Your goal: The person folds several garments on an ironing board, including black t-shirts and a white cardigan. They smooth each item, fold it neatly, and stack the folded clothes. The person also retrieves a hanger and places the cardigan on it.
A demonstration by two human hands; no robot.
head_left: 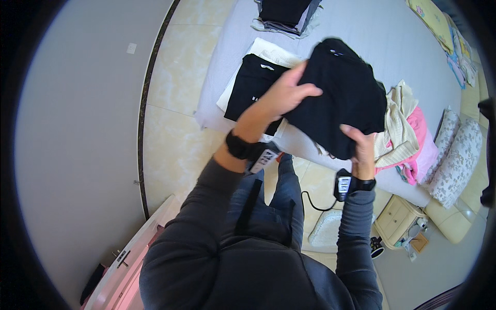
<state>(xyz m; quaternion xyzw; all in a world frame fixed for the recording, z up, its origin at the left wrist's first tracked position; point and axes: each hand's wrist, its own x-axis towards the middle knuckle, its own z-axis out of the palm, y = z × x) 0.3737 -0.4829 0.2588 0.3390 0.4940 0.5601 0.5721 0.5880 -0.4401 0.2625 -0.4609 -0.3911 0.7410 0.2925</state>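
Note:
A folded black shirt (343, 95) is held up over the near side of the bed by both of my hands. My left hand (285, 93) grips its left edge, the thumb lying on top and the other fingers hidden. At the near right corner my right hand (361, 144) pinches the cloth, its thumb showing on top and its fingers underneath. Just left of it, another folded black shirt (250, 85) with small white print lies on white folded cloth (271, 50). My left forearm passes over that pile's near corner.
A second stack of dark folded clothes (287, 15) sits farther back on the bed (369, 26). Rumpled cream knitwear (398, 129) and pink cloth (421, 132) lie to the right, near patterned pillows (457, 163). A small cream cabinet (395, 219) stands by the bed.

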